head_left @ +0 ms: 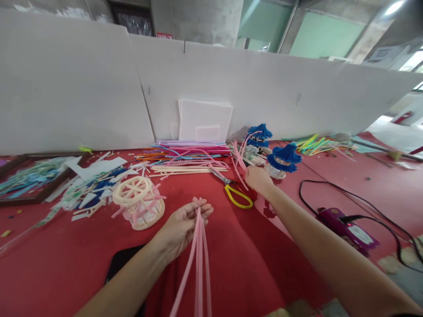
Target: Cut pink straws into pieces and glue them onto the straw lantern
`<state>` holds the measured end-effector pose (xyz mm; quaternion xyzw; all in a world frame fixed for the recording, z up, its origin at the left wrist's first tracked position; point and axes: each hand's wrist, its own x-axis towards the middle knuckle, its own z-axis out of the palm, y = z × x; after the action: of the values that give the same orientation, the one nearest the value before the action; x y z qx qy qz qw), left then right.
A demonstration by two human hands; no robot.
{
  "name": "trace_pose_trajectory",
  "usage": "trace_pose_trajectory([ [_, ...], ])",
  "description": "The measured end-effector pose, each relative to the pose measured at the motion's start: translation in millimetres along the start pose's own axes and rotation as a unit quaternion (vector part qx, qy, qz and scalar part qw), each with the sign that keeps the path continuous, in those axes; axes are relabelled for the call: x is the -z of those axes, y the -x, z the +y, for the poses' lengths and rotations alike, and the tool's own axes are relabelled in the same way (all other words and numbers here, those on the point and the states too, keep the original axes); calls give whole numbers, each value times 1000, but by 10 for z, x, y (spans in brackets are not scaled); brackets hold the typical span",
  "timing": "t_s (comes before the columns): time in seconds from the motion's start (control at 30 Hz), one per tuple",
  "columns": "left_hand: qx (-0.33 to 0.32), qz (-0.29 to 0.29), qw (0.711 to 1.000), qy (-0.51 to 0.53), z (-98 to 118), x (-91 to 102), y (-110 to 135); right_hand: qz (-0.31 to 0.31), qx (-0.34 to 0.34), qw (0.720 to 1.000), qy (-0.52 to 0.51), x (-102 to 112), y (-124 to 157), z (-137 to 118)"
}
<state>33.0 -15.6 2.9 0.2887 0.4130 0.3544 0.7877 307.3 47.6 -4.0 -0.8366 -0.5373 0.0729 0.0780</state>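
Note:
My left hand (185, 220) pinches several pink pipe cleaners (198, 251) near their upper ends; they hang down toward the bottom edge. Farther off to the right, my right hand (259, 179) is closed around more pink pipe cleaners (240, 157), though its fingertips are partly hidden. Scissors with yellow handles (238, 200) lie just left of that hand, blades pointing away. To the left of my left hand stands a cream round frame (134, 193) made of rods, with pink pieces wound about it. Two small models with blue tiered roofs (284, 156) are beyond my right hand.
Coloured pipe cleaners (194, 152) lie piled by the white partition (264, 88). White and blue scraps (95, 185) and a brown tray (36, 200) are at left. A purple device (346, 229) with black cables sits at right. A dark flat object (120, 262) lies under my left forearm.

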Motion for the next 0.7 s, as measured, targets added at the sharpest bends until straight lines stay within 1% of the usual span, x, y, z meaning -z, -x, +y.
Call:
trace_pose_trajectory([
  [0.1, -17, 23, 1000, -11, -23, 27, -24, 12, 0, 1000, 22, -54, 78, -45],
  [0.17, -30, 22, 999, -36, -32, 45, -29, 23, 9, 999, 24, -52, 120, -71],
  [0.23, -45, 13, 996, -75, -46, 53, -33, 47, 31, 998, 17, -13, 171, -97],
  [0.37, -68, -27, 985, -156, -104, 32, -29, 132, 114, 985, -18, 115, 382, -188],
  [0.4, -73, -39, 981, -175, -118, 20, -21, 144, 141, 979, -31, 136, 468, -224],
  [0.47, -80, -62, 972, -212, -130, -4, 12, 140, 215, 964, -72, 142, 678, -309],
  [0.5, -81, -76, 967, -229, -126, -15, 34, 122, 267, 950, -108, 126, 796, -357],
  [0.53, -82, -92, 962, -243, -116, -25, 59, 73, 341, 913, -209, 98, 917, -407],
  [0.57, -81, -108, 957, -257, -102, -33, 85, 13, 397, 873, -282, 63, 1034, -458],
  [0.6, -78, -126, 952, -269, -87, -39, 110, -37, 428, 845, -318, 23, 1141, -509],
  [0.63, -73, -143, 946, -280, -73, -46, 132, -87, 438, 826, -344, -15, 1231, -558],
  [0.7, -59, -166, 939, -296, -59, -59, 163, -145, 396, 820, -387, -72, 1352, -641],
])
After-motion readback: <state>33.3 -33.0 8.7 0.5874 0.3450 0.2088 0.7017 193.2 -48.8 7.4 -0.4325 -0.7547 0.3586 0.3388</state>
